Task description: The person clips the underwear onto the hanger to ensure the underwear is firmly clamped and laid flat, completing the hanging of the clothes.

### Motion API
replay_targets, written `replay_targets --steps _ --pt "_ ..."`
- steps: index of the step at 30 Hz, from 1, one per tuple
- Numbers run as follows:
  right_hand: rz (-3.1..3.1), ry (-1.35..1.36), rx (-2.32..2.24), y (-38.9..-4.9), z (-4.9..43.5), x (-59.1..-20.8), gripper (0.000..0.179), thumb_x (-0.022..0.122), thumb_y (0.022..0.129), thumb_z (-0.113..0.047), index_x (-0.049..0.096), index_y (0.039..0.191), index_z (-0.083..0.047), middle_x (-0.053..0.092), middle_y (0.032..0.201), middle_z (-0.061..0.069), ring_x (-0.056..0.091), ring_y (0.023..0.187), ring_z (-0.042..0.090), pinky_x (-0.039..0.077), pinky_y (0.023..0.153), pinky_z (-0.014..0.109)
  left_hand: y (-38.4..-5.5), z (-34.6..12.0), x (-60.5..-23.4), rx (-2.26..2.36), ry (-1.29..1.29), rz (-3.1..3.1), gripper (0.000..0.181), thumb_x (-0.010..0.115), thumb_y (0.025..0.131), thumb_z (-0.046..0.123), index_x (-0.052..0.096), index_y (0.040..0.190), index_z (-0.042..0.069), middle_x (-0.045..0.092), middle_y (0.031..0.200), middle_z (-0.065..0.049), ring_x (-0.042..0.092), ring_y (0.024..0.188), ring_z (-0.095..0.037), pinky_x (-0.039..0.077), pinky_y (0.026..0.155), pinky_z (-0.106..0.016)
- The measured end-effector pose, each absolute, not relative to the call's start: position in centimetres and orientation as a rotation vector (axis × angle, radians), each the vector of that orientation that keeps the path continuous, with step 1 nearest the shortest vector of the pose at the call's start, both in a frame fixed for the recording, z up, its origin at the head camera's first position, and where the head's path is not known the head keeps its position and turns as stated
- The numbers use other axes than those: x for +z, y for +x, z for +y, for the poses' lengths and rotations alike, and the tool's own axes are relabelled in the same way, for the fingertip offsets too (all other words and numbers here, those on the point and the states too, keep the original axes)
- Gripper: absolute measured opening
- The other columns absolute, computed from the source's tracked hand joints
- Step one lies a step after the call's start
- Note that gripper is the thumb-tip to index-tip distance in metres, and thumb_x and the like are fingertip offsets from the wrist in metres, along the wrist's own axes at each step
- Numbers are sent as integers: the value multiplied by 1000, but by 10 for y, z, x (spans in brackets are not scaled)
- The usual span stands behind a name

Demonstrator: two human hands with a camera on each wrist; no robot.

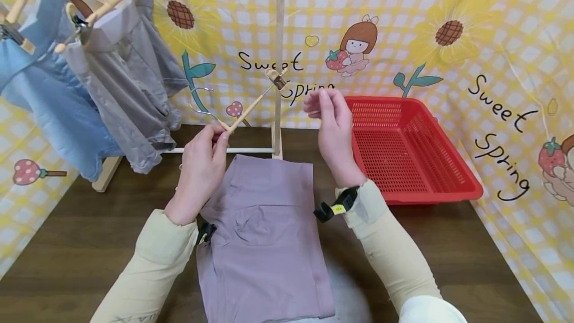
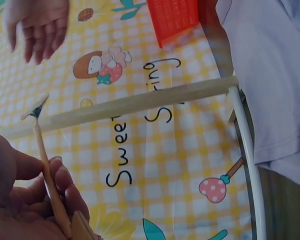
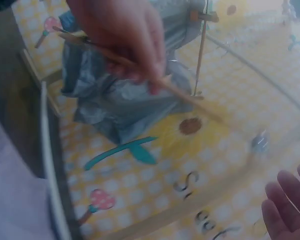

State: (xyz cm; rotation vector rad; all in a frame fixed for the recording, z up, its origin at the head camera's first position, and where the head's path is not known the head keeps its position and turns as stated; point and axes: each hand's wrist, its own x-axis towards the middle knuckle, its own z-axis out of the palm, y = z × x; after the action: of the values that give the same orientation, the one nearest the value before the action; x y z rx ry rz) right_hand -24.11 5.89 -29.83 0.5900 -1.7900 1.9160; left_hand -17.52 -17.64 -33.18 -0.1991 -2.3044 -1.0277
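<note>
In the head view my left hand (image 1: pixel 203 166) grips a wooden clip hanger (image 1: pixel 245 114) between thumb and fingers near its middle, its metal hook pointing up and left. A clip (image 1: pixel 279 81) sits at the hanger's raised right end. My right hand (image 1: pixel 334 123) is just right of that clip, fingers loosely bent, touching nothing. The right wrist view also shows a gap between the right fingers (image 3: pixel 286 202) and the clip (image 3: pixel 260 142). Below both hands a mauve garment (image 1: pixel 273 253), perhaps shorts or trousers, lies flat with its waistband at the far end.
At the left, grey shorts (image 1: pixel 121 64) and a light blue garment (image 1: pixel 58 98) hang from clip hangers. A wooden rack post (image 1: pixel 280 24) and white bottom bar (image 1: pixel 248 150) stand behind the garment. A red basket (image 1: pixel 466 192) is at the right on the brown table (image 1: pixel 58 258).
</note>
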Motion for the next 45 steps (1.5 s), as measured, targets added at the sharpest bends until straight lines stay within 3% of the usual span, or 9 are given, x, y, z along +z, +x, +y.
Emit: replay_targets --steps 6,13,19,23,27,34,38,41,45 --pt "-1878 579 2083 -238 67 -332 28 45 110 -13 64 109 8 67 96 21 66 86 28 55 81 38 -172 -166 -330 -1079 -328 -2313 15 54 106 9 65 108 -2 60 85 -9 48 67 -19 37 58 -30" --pt "-2058 660 2142 -237 64 -346 33 48 110 -15 66 121 10 69 111 24 66 102 37 52 92 53 -169 -149 -331 -1140 -590 -2334 11 52 107 7 61 107 1 55 89 -7 47 73 -19 39 64 -34" --pt "-2108 677 2267 -234 61 -345 34 53 108 -20 67 125 6 70 115 21 63 112 41 49 98 48 -168 -140 -339 -1129 -764 -2384 9 54 106 7 62 105 2 51 86 -2 47 78 -19 40 70 -35" --pt "-2175 787 2267 -232 63 -346 35 53 107 -19 67 127 6 70 118 17 61 114 44 51 96 43 -168 -137 -344 -1122 -834 -2419 7 55 105 7 62 104 4 49 81 0 46 73 -17 39 70 -35" --pt "-2198 963 2241 -231 65 -350 34 52 107 -15 67 125 8 69 122 19 62 113 40 53 92 40 -167 -136 -349 -1087 -867 -2435 8 54 106 9 61 102 9 47 79 3 46 74 -15 35 74 -38" --pt "-2152 1245 2147 -229 66 -350 27 55 105 -7 70 123 6 68 124 15 59 121 27 46 101 50 -164 -132 -355 -1191 -921 -2449 14 46 109 14 56 99 13 47 83 3 47 87 -16 31 83 -41" --pt "-2133 1218 2088 -227 66 -348 20 61 101 -3 75 113 5 70 117 12 59 119 27 49 99 42 -166 -130 -357 -1195 -926 -2455 19 46 110 16 52 92 15 44 79 2 46 84 -16 31 82 -41" --pt "-2077 1172 2105 -225 66 -346 17 61 100 2 75 105 9 71 111 16 62 112 29 52 94 40 -166 -130 -358 -1194 -914 -2429 15 47 109 15 61 102 12 56 91 2 52 95 -16 33 93 -43" --pt "-2009 1138 2058 -223 68 -343 16 59 100 6 73 98 12 71 106 18 65 103 29 54 90 41 -166 -132 -357 -1162 -872 -2356 25 49 108 13 62 128 8 61 125 0 51 121 -20 31 108 -47"
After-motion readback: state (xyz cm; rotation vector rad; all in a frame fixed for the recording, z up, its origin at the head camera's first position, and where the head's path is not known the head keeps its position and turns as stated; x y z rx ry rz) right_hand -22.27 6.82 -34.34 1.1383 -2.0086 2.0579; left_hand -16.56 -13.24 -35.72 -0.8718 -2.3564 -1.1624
